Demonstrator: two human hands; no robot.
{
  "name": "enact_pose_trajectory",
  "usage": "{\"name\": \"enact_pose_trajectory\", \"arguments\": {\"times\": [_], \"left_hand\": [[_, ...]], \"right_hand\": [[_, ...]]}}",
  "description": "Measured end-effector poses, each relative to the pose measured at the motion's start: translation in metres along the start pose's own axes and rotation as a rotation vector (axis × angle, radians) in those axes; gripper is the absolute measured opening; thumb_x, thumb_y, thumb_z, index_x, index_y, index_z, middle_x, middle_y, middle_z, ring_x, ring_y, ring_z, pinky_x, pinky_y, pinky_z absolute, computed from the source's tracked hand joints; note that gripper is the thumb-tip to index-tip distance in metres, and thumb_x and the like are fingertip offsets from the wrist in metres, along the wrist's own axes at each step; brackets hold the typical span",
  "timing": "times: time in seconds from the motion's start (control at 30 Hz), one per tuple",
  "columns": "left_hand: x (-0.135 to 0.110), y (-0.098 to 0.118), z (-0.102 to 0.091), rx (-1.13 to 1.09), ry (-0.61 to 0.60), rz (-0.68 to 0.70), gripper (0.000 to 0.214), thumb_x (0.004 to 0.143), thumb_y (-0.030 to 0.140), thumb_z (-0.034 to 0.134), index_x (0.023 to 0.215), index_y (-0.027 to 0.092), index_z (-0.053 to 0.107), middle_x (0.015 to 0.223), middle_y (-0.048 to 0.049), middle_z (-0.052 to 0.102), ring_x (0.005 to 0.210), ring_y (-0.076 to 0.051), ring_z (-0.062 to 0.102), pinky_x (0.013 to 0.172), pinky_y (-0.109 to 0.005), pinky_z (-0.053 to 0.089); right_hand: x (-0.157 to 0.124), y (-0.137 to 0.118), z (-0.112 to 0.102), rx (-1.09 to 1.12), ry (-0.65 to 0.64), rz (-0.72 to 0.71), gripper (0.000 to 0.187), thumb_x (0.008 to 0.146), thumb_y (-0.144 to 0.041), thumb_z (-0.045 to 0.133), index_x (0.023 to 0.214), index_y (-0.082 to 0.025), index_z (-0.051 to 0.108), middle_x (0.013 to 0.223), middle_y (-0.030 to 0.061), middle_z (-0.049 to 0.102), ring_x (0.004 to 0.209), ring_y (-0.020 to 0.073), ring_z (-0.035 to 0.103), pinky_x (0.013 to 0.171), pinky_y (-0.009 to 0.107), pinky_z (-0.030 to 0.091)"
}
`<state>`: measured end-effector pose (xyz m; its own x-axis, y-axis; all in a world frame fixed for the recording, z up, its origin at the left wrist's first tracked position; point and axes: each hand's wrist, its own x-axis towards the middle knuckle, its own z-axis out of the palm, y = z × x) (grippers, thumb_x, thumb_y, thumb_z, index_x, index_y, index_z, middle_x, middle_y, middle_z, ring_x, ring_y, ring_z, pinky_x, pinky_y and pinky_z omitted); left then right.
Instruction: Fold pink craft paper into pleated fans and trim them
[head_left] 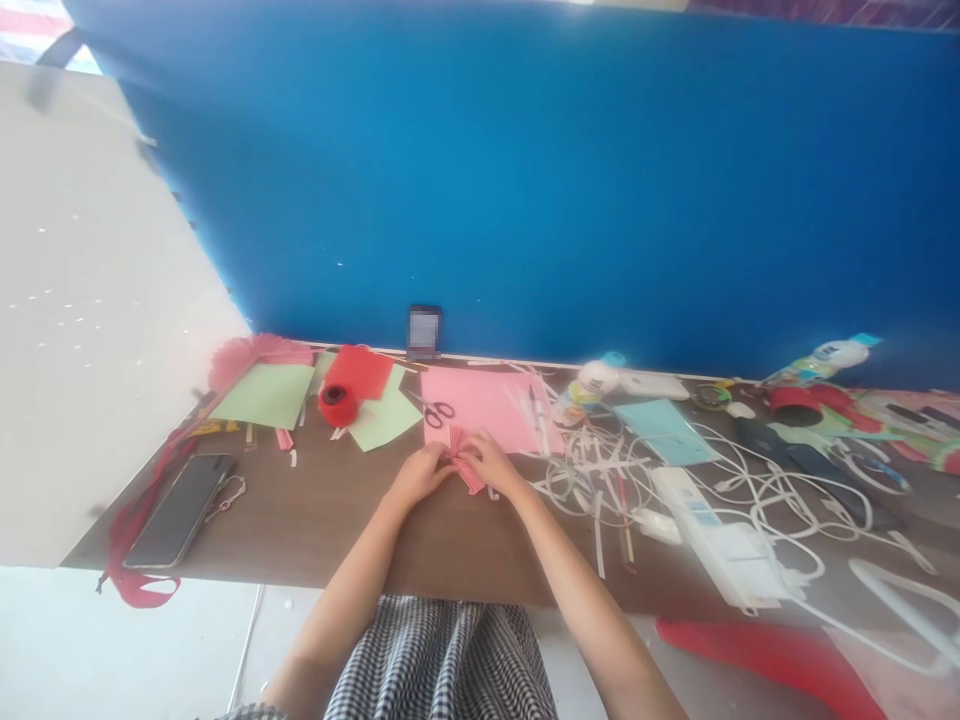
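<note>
Between my hands is a pleated piece of pink paper, pinched at its middle so that the folds spread above and below. My left hand grips it from the left with fingers closed. From the right, my right hand pinches the same folded paper, its fingertips meeting the left ones. Just beyond the hands lies a flat pink sheet, with dark-handled scissors on its left part and a pen on its right part.
To the left are green paper, red paper, a red tape roll and a phone. Tangled white cables, a power strip, a glue bottle and blue paper cover the right. A blue partition stands behind.
</note>
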<state>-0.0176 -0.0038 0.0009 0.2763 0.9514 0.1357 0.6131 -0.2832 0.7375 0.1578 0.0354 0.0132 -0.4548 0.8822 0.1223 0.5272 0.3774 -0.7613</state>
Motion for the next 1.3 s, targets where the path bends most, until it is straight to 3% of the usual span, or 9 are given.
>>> {"name": "enact_pose_trajectory", "arguments": {"times": [0.13,0.37,0.57,0.83,1.07,1.3], "left_hand": [[0.002,-0.003,0.001,0.082,-0.017,0.012,0.024,0.083,0.038,0.044,0.078,0.018,0.055,0.08,-0.0046,0.058,0.072,-0.017,0.053,0.066,-0.027,0.039],[0.001,0.001,-0.001,0.067,-0.02,0.007,0.021,0.085,0.03,0.038,0.08,0.018,0.055,0.082,-0.0055,0.057,0.074,-0.017,0.053,0.066,-0.026,0.039],[0.0,0.002,-0.001,0.13,-0.023,-0.001,0.022,0.087,0.026,0.031,0.08,0.019,0.051,0.08,-0.0059,0.057,0.071,-0.018,0.054,0.061,-0.025,0.037],[0.002,-0.002,0.003,0.117,-0.006,-0.053,0.018,0.084,0.024,0.037,0.074,0.019,0.051,0.074,-0.0057,0.057,0.067,-0.018,0.054,0.059,-0.025,0.035],[0.005,-0.006,0.0,-0.152,0.038,-0.078,0.024,0.08,0.029,0.041,0.063,0.016,0.052,0.058,0.0007,0.052,0.054,-0.011,0.044,0.054,-0.022,0.034],[0.011,-0.002,0.004,-0.52,0.182,-0.172,0.033,0.073,0.044,0.054,0.067,0.013,0.061,0.076,-0.0043,0.058,0.059,-0.009,0.046,0.052,-0.021,0.036]], "right_hand": [[0.004,0.001,0.0,-0.058,-0.022,-0.004,0.008,0.078,-0.021,0.05,0.073,-0.02,0.056,0.085,0.0007,0.044,0.082,0.0149,0.049,0.08,0.033,0.04],[0.007,0.002,0.001,-0.125,-0.061,-0.006,0.014,0.081,-0.02,0.042,0.068,-0.019,0.046,0.079,-0.0006,0.042,0.072,0.0132,0.046,0.069,0.029,0.04],[0.004,0.003,0.006,-0.107,-0.037,-0.003,0.013,0.084,-0.021,0.038,0.072,-0.02,0.043,0.08,-0.0003,0.041,0.07,0.0126,0.044,0.068,0.028,0.039],[0.003,0.008,0.011,-0.139,-0.07,-0.027,0.013,0.083,-0.019,0.039,0.073,-0.019,0.045,0.079,0.0006,0.042,0.071,0.014,0.043,0.068,0.03,0.041],[0.0,-0.005,-0.002,-0.171,-0.085,-0.019,0.017,0.084,-0.019,0.037,0.068,-0.021,0.041,0.078,0.0013,0.043,0.075,0.0149,0.046,0.071,0.03,0.041],[-0.001,-0.023,-0.002,-0.224,-0.083,-0.04,0.017,0.084,-0.017,0.035,0.067,-0.021,0.037,0.079,0.0013,0.043,0.074,0.0153,0.045,0.068,0.031,0.04]]}}
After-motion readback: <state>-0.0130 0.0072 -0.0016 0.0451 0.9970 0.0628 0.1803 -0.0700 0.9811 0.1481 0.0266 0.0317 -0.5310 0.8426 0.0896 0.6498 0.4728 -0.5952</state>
